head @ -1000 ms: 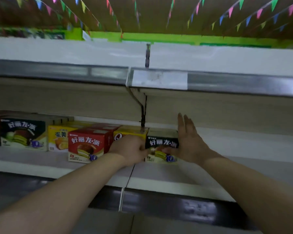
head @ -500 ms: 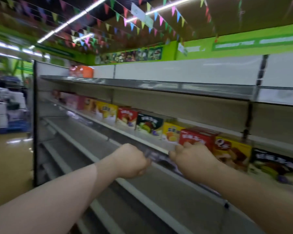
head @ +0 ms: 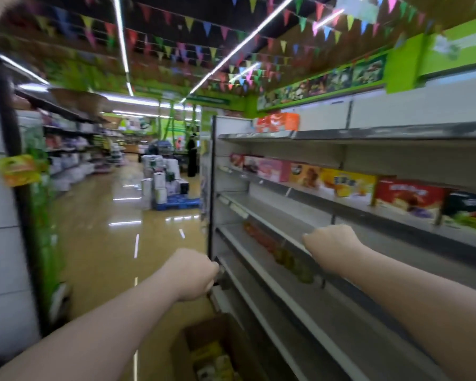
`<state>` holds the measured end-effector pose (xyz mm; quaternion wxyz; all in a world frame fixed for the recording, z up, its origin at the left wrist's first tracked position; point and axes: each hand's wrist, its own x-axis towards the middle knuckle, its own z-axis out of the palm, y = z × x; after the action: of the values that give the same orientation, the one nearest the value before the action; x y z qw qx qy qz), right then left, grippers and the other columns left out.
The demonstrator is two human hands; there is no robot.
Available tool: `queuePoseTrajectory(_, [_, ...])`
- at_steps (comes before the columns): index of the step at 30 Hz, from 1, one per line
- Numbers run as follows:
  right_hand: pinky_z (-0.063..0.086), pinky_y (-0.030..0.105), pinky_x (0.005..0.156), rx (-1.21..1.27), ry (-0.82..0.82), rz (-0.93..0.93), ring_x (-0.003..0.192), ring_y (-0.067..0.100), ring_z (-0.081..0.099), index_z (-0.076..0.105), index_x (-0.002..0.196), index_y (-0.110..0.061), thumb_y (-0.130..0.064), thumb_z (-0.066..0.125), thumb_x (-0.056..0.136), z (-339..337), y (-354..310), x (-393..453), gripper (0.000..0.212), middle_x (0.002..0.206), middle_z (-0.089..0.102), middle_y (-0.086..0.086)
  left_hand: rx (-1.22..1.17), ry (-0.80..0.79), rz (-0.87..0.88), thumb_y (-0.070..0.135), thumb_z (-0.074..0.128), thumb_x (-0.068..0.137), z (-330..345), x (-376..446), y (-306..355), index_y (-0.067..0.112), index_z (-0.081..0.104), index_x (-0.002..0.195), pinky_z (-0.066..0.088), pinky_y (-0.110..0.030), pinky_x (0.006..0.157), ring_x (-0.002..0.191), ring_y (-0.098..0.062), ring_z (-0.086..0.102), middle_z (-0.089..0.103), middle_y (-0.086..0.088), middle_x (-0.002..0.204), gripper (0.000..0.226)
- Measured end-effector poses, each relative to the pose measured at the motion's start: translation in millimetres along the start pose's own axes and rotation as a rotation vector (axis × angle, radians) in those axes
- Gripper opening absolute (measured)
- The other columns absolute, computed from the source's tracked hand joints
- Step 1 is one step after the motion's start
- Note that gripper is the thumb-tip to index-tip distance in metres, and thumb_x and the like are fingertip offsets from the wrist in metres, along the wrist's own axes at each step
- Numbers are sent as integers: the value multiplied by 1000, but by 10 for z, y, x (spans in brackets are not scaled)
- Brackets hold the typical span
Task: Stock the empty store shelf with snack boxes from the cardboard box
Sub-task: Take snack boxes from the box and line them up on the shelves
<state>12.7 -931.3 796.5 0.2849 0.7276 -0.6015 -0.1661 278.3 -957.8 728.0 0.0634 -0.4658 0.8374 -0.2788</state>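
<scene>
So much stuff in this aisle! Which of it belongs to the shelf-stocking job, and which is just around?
Part of the job:
- cardboard box on the floor
- snack boxes in a row on the shelf
- left hand and right hand, both holding nothing

Just around:
- orange box on the top shelf
- stacked goods on the blue pallet
- bunting overhead

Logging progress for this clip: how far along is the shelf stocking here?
Done: a row of snack boxes lines one shelf. In hand: nothing; the left hand and right hand are curled and hold nothing. Left: the cardboard box on the floor still holds packs, and the lower shelves look mostly bare.
</scene>
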Motion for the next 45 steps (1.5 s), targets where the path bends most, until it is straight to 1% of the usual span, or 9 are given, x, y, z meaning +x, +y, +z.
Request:
queuePoseTrajectory(10, [38, 27, 52, -9, 89, -154, 72, 17, 53, 53, 124, -19, -11, 46, 97, -471, -1341, 1962, 29, 92, 55, -1, 22, -215, -329, 24, 38, 97, 1471, -177, -1563, 19, 58, 110, 40, -30, 67, 101, -26, 64, 67, -3, 110, 24])
queuePoseTrajectory(17, [51, 31, 68, 81, 126, -157, 79, 19, 56, 52, 117, -17, -15, 49, 96, -349, -1682, 3798, 22, 93, 54, -1, 40, -187, -329, 26, 36, 98, 2101, 1018, -2398, 15, 61, 105, 39, -29, 65, 96, -30, 64, 67, -5, 106, 28])
queuePoseTrajectory(22, [45, 29, 62, 221, 49, -143, 80, 16, 58, 53, 120, -19, -20, 53, 94, 32, -1684, 4919, 26, 96, 58, 0, -22, -163, -315, 27, 35, 98, 2510, 1961, -2995, 16, 61, 103, 40, -29, 66, 96, -28, 63, 66, -4, 105, 28])
queuePoseTrajectory(28, [43, 32, 68, 334, -157, -25, 79, 18, 51, 54, 113, -18, -22, 43, 98, 910, -1734, 5592, 19, 82, 47, -4, -114, -193, -129, 25, 35, 98, 3378, 3038, -3134, 14, 60, 102, 41, -31, 66, 97, -30, 62, 65, -7, 106, 28])
queuePoseTrajectory(32, [45, 32, 76, 377, -486, 47, 103, 23, 56, 52, 124, -18, -24, 43, 99, 1670, -1828, 5819, 27, 116, 56, 4, -197, -192, 82, 24, 35, 99, 4077, 3861, -3006, 17, 58, 97, 38, -31, 60, 88, -26, 61, 60, -2, 91, 24])
queuePoseTrajectory(36, [49, 34, 91, 575, -759, 196, 99, 20, 54, 55, 121, -14, -30, 49, 96, 2268, -2040, 6021, 31, 123, 57, 7, -224, 17, 347, 25, 51, 91, 4581, 4550, -2931, 17, 60, 78, 27, -23, 42, 62, -16, 54, 48, 8, 62, 18])
queuePoseTrajectory(39, [50, 33, 87, 715, -747, 408, 100, 21, 55, 55, 119, -13, -24, 46, 96, 2355, -2220, 6098, 27, 121, 58, 8, -270, 1, 509, 28, 47, 95, 4878, 4910, -2951, 17, 63, 88, 36, -24, 48, 73, -15, 61, 61, 5, 77, 21])
queuePoseTrajectory(42, [42, 30, 72, 752, -669, 612, 105, 24, 57, 53, 120, -14, -22, 43, 97, 2456, -2369, 6057, 27, 115, 57, 7, -377, 81, 578, 33, 55, 91, 5082, 5190, -2898, 21, 60, 78, 38, -22, 46, 62, -9, 48, 35, 12, 60, 19])
queuePoseTrajectory(45, [47, 31, 74, 898, -699, 802, 101, 24, 59, 55, 117, -15, -29, 49, 95, 2595, -2608, 5846, 26, 110, 58, 6, -519, -173, 633, 35, 38, 99, 5318, 5286, -2621, 21, 57, 87, 39, -28, 54, 76, -15, 56, 57, 5, 81, 26])
